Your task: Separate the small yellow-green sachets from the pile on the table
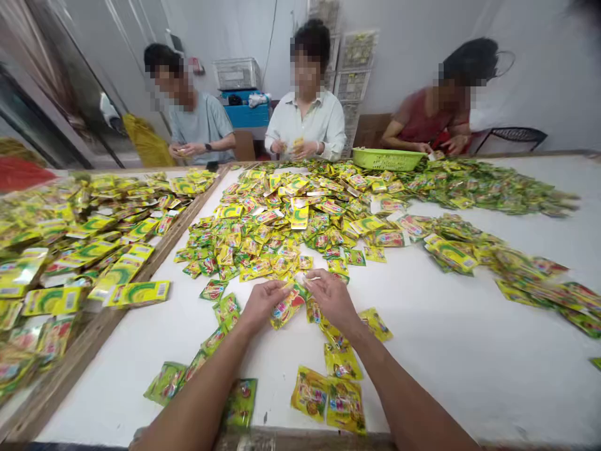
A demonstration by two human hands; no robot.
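Over the white tabletop [413,351], my left hand [263,305] pinches the upper edge of a small yellow-green printed packet [287,308]. My right hand [331,299] meets it at the packet's top right, its thumb and fingers closed at a small white piece, possibly a flap; which packet that belongs to I cannot tell. Loose yellow sachets [342,361] trail under and below my right hand. Green sachets [213,341] form a line beside my left forearm. Just beyond both hands lies a heap of sachets and flat yellow cartons [263,235].
A wooden strip [171,241] divides off a left section piled with yellow cartons [94,250]. More packets [469,181] spread at the far right, near a green basket [387,159]. Three people [307,119] sit across the table, their hands at its far edge.
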